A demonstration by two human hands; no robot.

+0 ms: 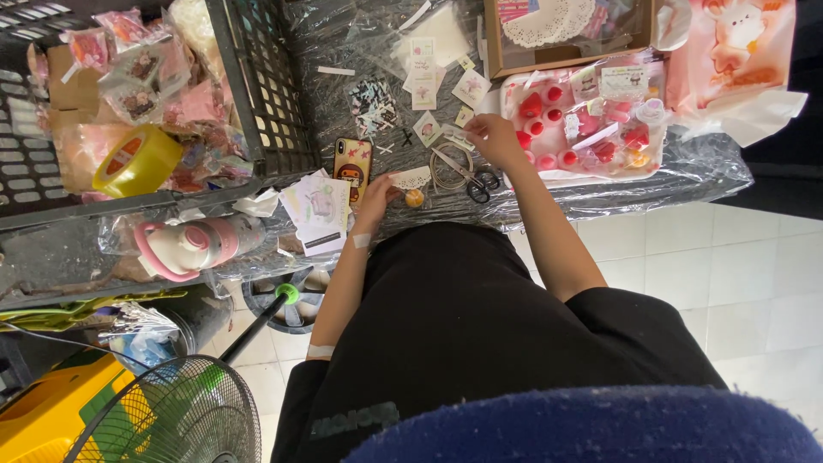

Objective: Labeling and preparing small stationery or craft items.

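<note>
My left hand [375, 199] rests on the plastic-covered table [600, 193], its fingers pinching the edge of a white paper doily piece [412, 177]. A small orange round thing [414, 198] lies just beside it. My right hand [492, 137] reaches further back, fingers closed on a small sticker card [459, 136] next to a white tray [514, 176] of red and pink trinkets. Scissors with black handles [476, 177] and a coil of cord [446, 167] lie between my two hands.
A phone in a red patterned case [352, 165] and a stack of cards [319, 206] lie left of my hand. A black crate [266, 94] holds packets and yellow tape [135, 160]. Pink bottle [184, 246], cardboard box [566, 34], and floor fan [171, 411] surround.
</note>
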